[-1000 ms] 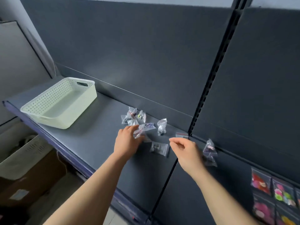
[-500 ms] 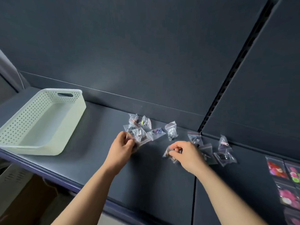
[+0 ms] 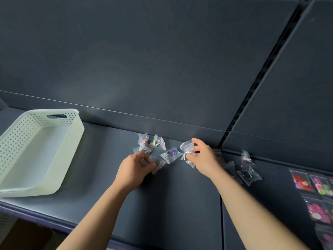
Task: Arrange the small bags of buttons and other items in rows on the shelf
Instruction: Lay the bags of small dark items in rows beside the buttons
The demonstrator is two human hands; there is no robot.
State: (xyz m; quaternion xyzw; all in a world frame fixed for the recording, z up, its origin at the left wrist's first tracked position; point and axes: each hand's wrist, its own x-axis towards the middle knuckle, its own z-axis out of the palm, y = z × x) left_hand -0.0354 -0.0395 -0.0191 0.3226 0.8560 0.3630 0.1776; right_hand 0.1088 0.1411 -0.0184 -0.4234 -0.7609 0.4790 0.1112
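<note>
My right hand (image 3: pixel 204 158) pinches a bag of silvery pieces (image 3: pixel 187 156); my left hand (image 3: pixel 134 168) curls round a flat clear bag (image 3: pixel 158 164). The film looks light and slippery, so I'd grip the corners. A purple-bead bag (image 3: pixel 171 153) lies between my fingers.

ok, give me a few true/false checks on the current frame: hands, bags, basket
1. The white basket stands to the left of both hands. True.
2. The right hand is empty. False: it pinches a clear bag.
3. The bag with purple pieces lies on the shelf between the two hands. True.
4. The white basket holds several bags. False: no bags show inside it.
5. The left hand grips a small bag. True.
</note>
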